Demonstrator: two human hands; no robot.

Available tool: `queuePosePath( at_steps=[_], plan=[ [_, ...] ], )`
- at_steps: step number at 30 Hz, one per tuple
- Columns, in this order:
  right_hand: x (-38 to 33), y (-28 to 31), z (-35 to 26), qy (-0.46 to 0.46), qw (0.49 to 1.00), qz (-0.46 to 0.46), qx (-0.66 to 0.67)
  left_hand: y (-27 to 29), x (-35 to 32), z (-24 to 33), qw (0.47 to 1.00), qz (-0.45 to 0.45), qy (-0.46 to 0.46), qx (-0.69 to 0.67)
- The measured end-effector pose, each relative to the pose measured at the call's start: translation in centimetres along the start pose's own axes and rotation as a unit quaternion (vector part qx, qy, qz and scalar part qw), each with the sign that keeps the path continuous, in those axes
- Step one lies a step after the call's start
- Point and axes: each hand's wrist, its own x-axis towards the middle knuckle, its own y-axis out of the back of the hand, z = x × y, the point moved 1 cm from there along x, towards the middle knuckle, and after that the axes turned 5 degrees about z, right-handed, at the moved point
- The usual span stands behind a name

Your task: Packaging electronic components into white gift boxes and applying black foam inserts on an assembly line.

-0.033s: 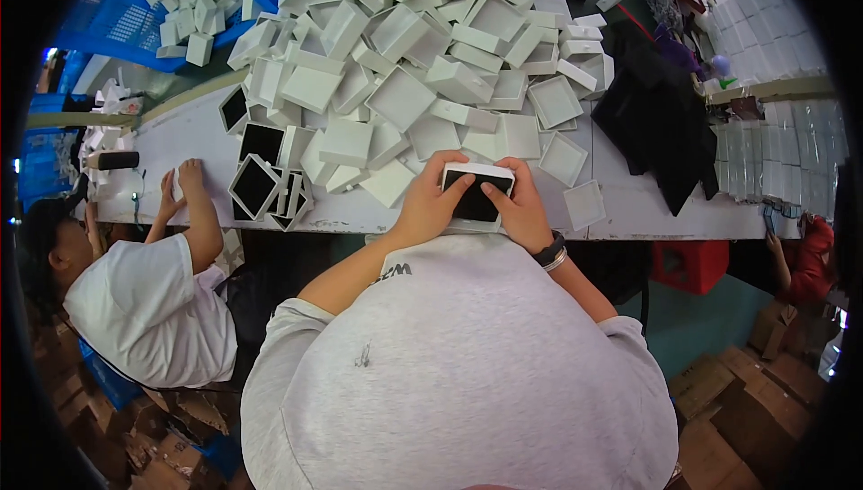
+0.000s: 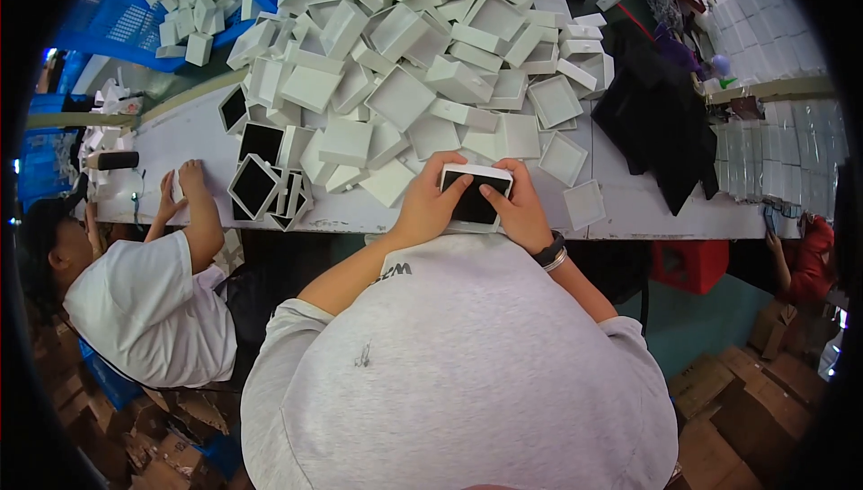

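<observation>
Nothing clearly changes from the earlier picture, so the work in hand seems at the same stage. Across the worktop (image 2: pixel 629 202) spreads a pile of white boxes (image 2: pixel 404 99), crowding the far side. Black material (image 2: pixel 652 117) lies right, black-lined boxes (image 2: pixel 254 186) left. At the near edge, the left hand (image 2: pixel 431 200) and right hand (image 2: pixel 525 209) clamp one box (image 2: pixel 475 202), thumbs on its black face.

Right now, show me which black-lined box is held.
The box between left hand and right hand; the other black-lined boxes sit left of it, unheld.
</observation>
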Motion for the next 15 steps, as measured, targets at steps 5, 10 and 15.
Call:
queuePosePath(
  at_steps=[5, 10, 15],
  plan=[
    [0.1, 0.4, -0.3, -0.030, 0.998, -0.003, -0.049, 0.5, 0.2, -1.6, 0.989, -0.014, 0.117, -0.087],
    [0.1, 0.2, -2.1, 0.001, 0.976, 0.028, -0.215, 1.6, 0.3, -0.5, 0.993, -0.010, 0.071, 0.095],
    [0.6, -0.1, -1.8, -0.005, 0.981, -0.051, -0.187, 3.7, 0.8, 1.4, 0.972, -0.054, 0.032, 0.228]
  ],
)
